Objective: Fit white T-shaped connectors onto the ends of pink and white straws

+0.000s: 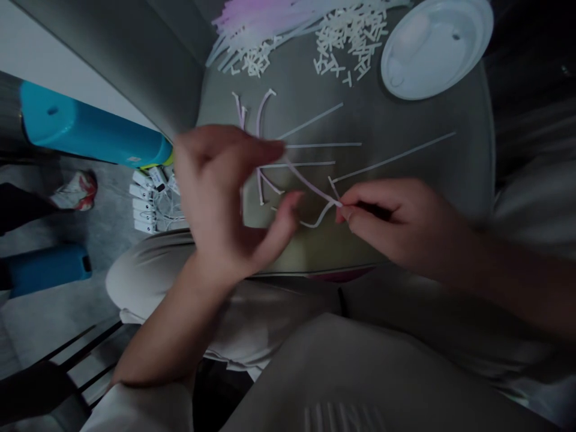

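Note:
My right hand [396, 222] pinches the joint of a thin forked plastic tube [310, 182] between thumb and fingertips. One pale purple branch runs up and left toward my left fingertips; a whiter branch curves below it. My left hand [220, 192] is held open over the seat, thumb and fingers apart, a little blurred. Whether its forefinger touches the branch's end I cannot tell. Straight clear tubes [324, 145] lie beyond the hands, and another tube [396, 157] with a small white connector at its end lies near my right hand. Tubes with white end pieces [260, 114] lie partly behind my left hand.
On the grey seat [432, 180] are a heap of small white T-shaped connectors [351, 36], a bundle of clear and pinkish tubes [270, 18] and a white oval dish [436, 51]. At left are a blue container [90, 126], white plugs with cables [144, 204] and a person's shoe [76, 191].

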`<state>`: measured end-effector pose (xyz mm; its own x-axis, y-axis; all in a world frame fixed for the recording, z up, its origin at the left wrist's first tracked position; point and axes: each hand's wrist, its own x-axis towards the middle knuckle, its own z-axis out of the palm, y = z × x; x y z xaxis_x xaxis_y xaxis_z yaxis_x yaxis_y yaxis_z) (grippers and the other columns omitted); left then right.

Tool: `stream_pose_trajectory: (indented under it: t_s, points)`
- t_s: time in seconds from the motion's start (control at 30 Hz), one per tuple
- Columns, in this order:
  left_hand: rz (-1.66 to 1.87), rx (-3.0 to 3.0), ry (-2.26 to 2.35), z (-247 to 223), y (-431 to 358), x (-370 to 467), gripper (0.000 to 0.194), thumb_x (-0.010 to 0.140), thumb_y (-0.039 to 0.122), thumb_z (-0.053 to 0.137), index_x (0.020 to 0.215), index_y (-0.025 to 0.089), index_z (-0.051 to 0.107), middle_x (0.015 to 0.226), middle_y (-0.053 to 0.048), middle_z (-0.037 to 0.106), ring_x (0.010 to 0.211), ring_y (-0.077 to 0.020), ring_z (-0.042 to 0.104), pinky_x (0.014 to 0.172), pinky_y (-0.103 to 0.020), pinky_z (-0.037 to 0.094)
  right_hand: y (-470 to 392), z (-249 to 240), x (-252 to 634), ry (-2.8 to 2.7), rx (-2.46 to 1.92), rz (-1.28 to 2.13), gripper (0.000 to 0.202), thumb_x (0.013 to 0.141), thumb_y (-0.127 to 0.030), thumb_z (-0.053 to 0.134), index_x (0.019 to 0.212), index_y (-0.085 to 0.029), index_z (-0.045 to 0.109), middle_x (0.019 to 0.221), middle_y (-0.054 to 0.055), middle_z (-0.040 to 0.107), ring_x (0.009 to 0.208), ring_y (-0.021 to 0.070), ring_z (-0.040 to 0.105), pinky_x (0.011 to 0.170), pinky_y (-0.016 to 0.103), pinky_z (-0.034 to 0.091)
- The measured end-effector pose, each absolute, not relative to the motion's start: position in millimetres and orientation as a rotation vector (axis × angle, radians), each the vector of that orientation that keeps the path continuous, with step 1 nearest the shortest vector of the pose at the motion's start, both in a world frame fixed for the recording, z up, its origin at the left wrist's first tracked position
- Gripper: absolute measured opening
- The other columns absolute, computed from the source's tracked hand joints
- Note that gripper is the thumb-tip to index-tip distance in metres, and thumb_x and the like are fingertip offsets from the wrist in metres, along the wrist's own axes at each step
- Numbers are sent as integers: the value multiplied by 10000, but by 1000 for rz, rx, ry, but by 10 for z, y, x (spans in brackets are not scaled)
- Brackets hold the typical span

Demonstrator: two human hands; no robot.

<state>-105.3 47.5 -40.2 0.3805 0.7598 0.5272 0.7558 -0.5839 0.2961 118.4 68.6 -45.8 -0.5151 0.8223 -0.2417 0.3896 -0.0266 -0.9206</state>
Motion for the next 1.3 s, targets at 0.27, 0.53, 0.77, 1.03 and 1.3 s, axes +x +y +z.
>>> stream_pose_trajectory:
  t_s: [0.27,0.53,0.77,1.03,1.3]
  points:
    - [497,2513,1148,-478,485,-982,216,1020,267,479,1051,195,681,849,-54,728,759,-194,666,681,-346,470,717,-426,1164,-1942,-1239,1544,242,819,-193,585,578,-203,600,521,-55,411,538,95,375,535,279,283]
    - [494,2439,1151,-486,398,-897,239,1006,245,430,889,198,632,759,-35,682,657,-148,620,572,-284,407,721,-463,1159,-1962,-1241,1600,243,813,-191,559,577,-217,609,530,-44,453,555,113,419,529,297,280]
    - [552,2369,1115,-486,380,-866,178,982,188,454,860,200,582,743,-24,667,636,-140,601,560,-287,392,708,-458,1174,-1987,-1174,1663,293,821,-143,548,538,-216,529,506,-41,432,526,115,389,522,315,266]
    - [573,2414,1093,-519,355,-860,124,940,138,458,871,205,536,730,-16,627,630,-142,581,553,-292,371,700,-460,1185,-1948,-1148,1670,248,800,-162,538,563,-221,577,519,-48,456,530,109,404,507,296,286]
    - [598,2396,1074,-530,345,-853,138,974,127,442,892,196,530,755,-19,622,664,-136,586,581,-277,386,706,-469,1185,-1948,-1103,1693,261,809,-148,525,552,-187,557,518,-56,398,526,81,363,485,268,256]
